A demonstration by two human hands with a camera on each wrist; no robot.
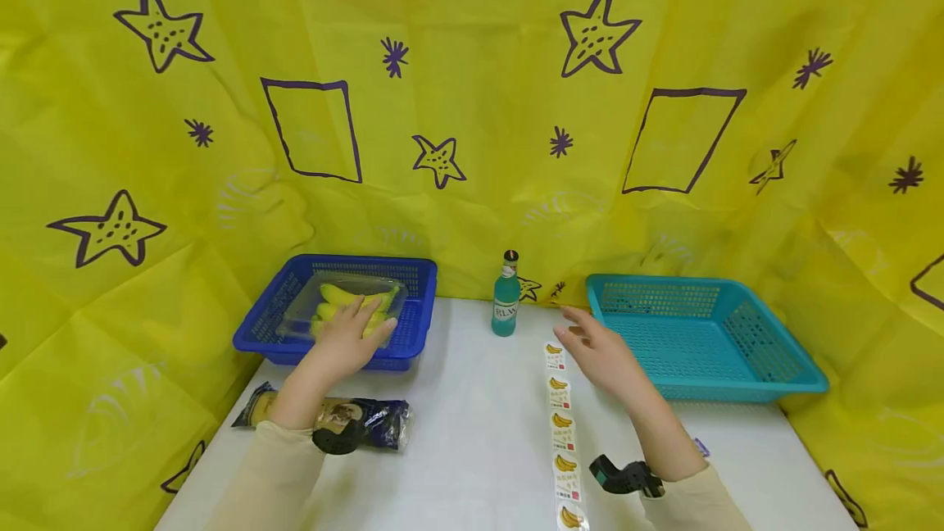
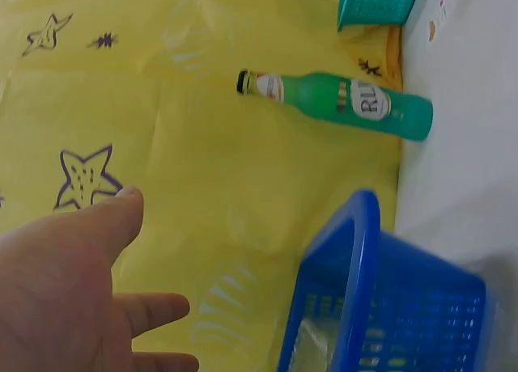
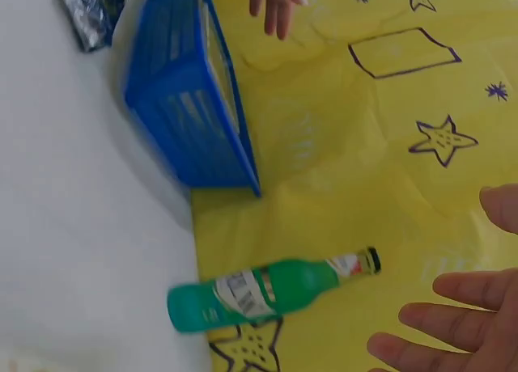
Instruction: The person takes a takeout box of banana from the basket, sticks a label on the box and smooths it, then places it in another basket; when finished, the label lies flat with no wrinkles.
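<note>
My left hand (image 1: 343, 342) is over the blue basket (image 1: 429, 301), its fingers spread and holding nothing. Beneath it in the basket, a clear plastic box (image 1: 298, 308) contains yellow bananas (image 1: 337, 295), partly hidden by the hand. In the left wrist view the thumb and fingers of that hand (image 2: 65, 299) reach out loosely above the basket rim. My right hand (image 1: 597, 355) hovers between a strip of banana stickers (image 1: 562, 433) and the teal basket (image 1: 664, 347). Its fingers are extended and apart in the right wrist view, with nothing in them.
A bottle of blue-green drink (image 1: 506, 301) stands upright at the back of the white table (image 1: 472, 449). A dark blue and clear food packet (image 1: 376, 423) lies in front of the blue basket, under the left forearm. A yellow patterned curtain (image 1: 487, 88) encloses the back and sides.
</note>
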